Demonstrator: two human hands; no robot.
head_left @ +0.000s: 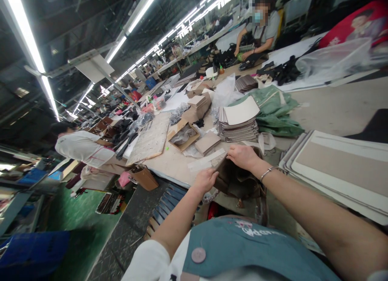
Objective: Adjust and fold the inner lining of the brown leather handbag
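A dark brown bag (238,182) stands at the front edge of the worktable, its mouth facing up and its inside in shadow. My left hand (206,180) is closed on the left side of the bag's rim. Farther along the same rim, my right hand (242,156) pinches the edge between thumb and fingers; a bracelet circles that wrist. White strips (207,159) lie just beyond my left hand. Behind the bag rises a stack of pale, curved-edge panels (239,115). My fingers partly cover the rim, and the bag's bottom is hidden.
Large flat panels (342,163) are piled at the right. A green plastic bag (273,111), an open cardboard box (183,134) and a flat board (150,139) lie on the table. One co-worker (260,30) sits across it; another (85,147) bends at the left.
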